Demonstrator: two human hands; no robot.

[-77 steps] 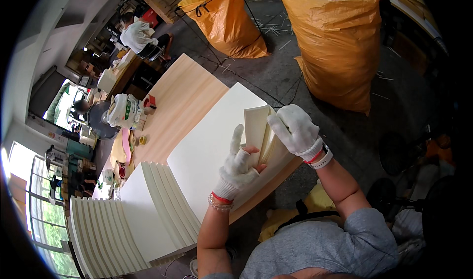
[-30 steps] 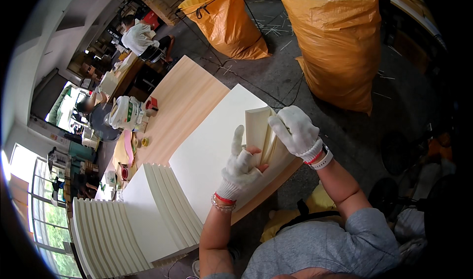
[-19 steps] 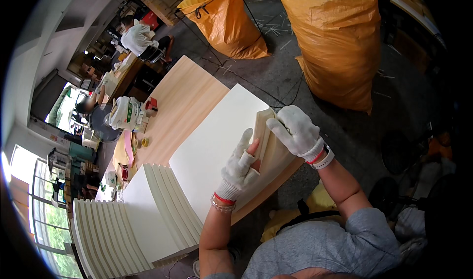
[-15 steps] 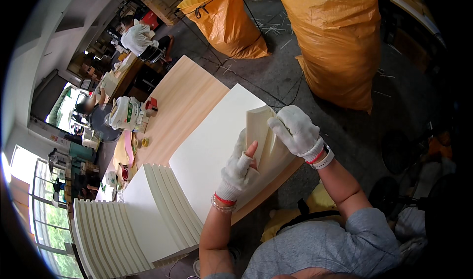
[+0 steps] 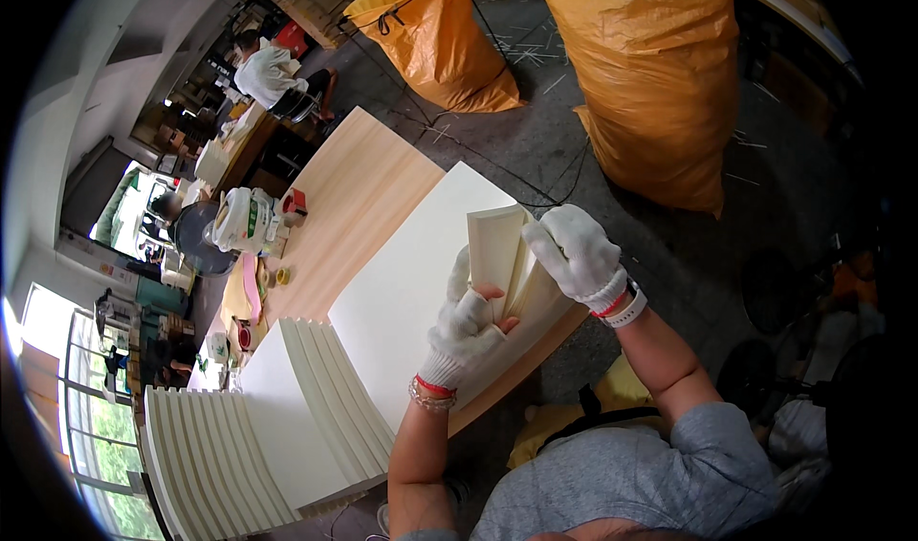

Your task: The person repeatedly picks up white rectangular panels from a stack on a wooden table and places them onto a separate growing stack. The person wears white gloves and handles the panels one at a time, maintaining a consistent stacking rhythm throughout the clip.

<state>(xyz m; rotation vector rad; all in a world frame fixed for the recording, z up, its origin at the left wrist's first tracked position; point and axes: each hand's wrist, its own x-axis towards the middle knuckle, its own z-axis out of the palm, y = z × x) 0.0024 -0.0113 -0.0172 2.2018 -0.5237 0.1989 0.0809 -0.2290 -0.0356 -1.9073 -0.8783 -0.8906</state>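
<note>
A cream paper stack (image 5: pixel 492 254), its sheets partly parted, stands tilted between my hands above a large white sheet pile (image 5: pixel 421 245) on the table. My left hand (image 5: pixel 466 323), in a white knit glove with bare fingertips, is closed around the stack's near left side; thumb and fingertips press on its face. My right hand (image 5: pixel 577 257), also gloved in white, pinches the far right edge of the stack. Its fingertips are partly hidden behind the sheets.
Several stepped white stacks (image 5: pixel 215 455) stand at the table's left end. Beyond lie tape rolls (image 5: pixel 282 275), a white plastic jug (image 5: pixel 244 221) and a red tape dispenser (image 5: pixel 294 202). Two orange sacks (image 5: pixel 660 82) stand on the floor across the table. A person (image 5: pixel 268 73) sits farther back.
The paper stack has tipped slightly left and its sheets show a wider gap. My left fingers have shifted lower on its face; my right hand has barely moved.
</note>
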